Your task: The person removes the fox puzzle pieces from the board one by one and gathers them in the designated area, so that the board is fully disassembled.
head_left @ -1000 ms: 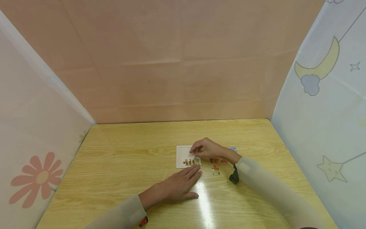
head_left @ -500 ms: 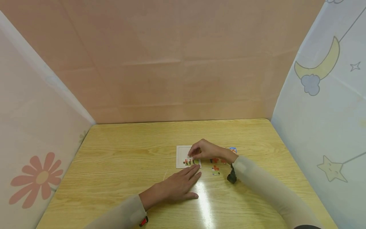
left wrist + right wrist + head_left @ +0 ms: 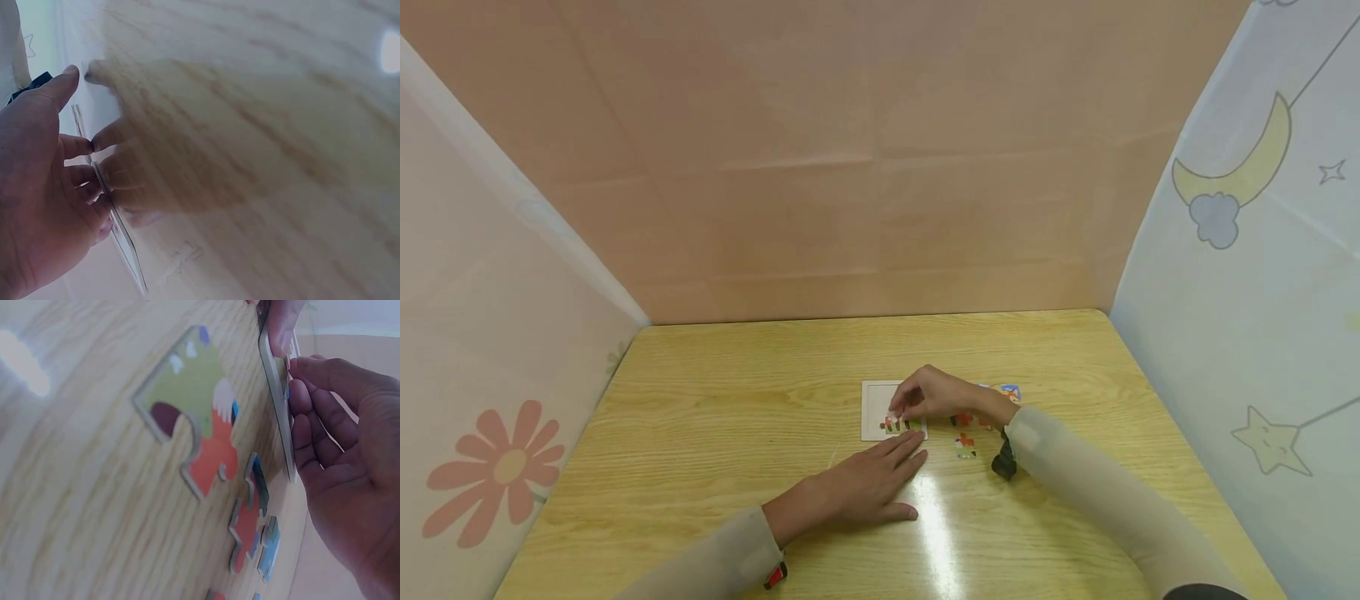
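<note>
A white puzzle tray point(image 3: 872, 402) lies on the table, with joined jigsaw pieces point(image 3: 895, 426) along its near side. Flat, with straight fingers, my left hand point(image 3: 874, 485) rests on the table, its fingertips on the tray's near edge. My right hand point(image 3: 938, 393) is over the tray's right part, thumb and forefinger pinching a jigsaw piece down beside the joined ones. That piece is mostly hidden by the fingers. In the right wrist view, the right hand's other fingers point(image 3: 306, 440) curl beside the tray's edge.
Right of the tray lies a loose green and orange jigsaw piece point(image 3: 187, 394). Beyond it are a red piece point(image 3: 247, 528) and a blue one point(image 3: 270, 547). The wooden table point(image 3: 737, 375) is bounded by a pink back wall point(image 3: 850, 208) and printed side walls.
My right hand has moved slightly left and nearer, bringing its fingertips down to the joined pieces in the tray. The left hand stays in place.
</note>
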### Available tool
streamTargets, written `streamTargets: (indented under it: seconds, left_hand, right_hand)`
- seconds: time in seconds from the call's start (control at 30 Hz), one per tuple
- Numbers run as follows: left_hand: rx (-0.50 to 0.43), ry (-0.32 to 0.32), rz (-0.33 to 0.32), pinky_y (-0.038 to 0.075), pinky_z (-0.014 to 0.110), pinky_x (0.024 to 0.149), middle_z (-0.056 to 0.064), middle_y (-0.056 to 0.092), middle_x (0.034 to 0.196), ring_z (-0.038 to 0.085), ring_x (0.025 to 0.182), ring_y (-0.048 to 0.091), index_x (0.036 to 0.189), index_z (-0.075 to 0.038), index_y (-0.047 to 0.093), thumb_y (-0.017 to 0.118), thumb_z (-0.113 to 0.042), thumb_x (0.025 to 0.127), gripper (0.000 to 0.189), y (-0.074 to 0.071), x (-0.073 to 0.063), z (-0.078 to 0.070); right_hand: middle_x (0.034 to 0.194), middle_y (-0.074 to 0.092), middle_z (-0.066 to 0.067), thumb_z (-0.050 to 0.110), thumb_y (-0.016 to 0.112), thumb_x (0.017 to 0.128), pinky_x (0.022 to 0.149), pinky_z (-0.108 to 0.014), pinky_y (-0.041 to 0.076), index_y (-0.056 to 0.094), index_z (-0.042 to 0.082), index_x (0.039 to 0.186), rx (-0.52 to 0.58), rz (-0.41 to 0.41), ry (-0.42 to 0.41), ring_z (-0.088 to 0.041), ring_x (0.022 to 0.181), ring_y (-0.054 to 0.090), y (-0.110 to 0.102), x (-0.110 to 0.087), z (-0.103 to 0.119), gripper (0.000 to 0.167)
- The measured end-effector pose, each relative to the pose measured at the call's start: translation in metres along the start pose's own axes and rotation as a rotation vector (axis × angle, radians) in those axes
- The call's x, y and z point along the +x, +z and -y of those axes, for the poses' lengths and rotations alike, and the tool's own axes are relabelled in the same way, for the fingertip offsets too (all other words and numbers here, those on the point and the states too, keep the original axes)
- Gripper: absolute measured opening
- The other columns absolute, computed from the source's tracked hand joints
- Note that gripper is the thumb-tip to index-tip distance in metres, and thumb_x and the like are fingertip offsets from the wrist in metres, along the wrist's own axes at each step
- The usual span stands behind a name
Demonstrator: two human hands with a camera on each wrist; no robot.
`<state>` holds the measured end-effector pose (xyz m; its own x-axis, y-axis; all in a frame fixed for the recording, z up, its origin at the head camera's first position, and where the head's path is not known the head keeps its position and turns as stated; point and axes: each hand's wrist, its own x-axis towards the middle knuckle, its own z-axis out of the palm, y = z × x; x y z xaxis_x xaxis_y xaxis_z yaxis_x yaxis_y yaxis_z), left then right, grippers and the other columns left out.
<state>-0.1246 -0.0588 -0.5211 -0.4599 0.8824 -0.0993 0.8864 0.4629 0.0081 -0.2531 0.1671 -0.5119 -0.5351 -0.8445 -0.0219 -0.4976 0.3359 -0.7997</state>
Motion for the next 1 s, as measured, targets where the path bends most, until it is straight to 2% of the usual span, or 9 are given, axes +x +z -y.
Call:
streamTargets:
  seconds: [0.5, 0.8, 1.0]
  left_hand:
    - [-0.004, 0.001, -0.006, 0.025, 0.037, 0.130, 0.019, 0.018, 0.175, 0.031, 0.163, 0.019, 0.167, -0.005, 0.030, 0.037, -0.066, 0.108, 0.085, 0.0023, 0.0005, 0.0005]
    - [0.002, -0.001, -0.014, 0.026, 0.037, 0.130, 0.019, 0.020, 0.175, 0.031, 0.162, 0.022, 0.166, -0.005, 0.031, 0.040, -0.065, 0.109, 0.084, 0.0010, 0.0001, -0.0013]
    - [-0.004, -0.002, -0.008, 0.026, 0.038, 0.130, 0.019, 0.019, 0.175, 0.031, 0.162, 0.021, 0.167, -0.005, 0.030, 0.040, -0.064, 0.109, 0.084, 0.0008, -0.0003, -0.0016]
  right_hand:
    - [0.103, 0.079, -0.002, -0.004, 0.075, 0.095, 0.086, -0.028, 0.062, 0.080, 0.005, 0.113, 0.025, 0.003, 0.040, -0.010, 0.093, 0.073, -0.0006, 0.0008, -0.0023, 0.021]
    - [0.103, 0.079, -0.007, -0.004, 0.076, 0.094, 0.085, -0.030, 0.063, 0.080, 0.003, 0.114, 0.094, -0.009, 0.051, -0.017, 0.093, 0.074, 0.0008, 0.0000, 0.0009, 0.021]
    - [0.101, 0.079, -0.008, -0.005, 0.077, 0.094, 0.085, -0.030, 0.063, 0.080, 0.002, 0.113, 0.110, -0.020, 0.051, -0.018, 0.093, 0.074, 0.0017, -0.0007, 0.0008, 0.021]
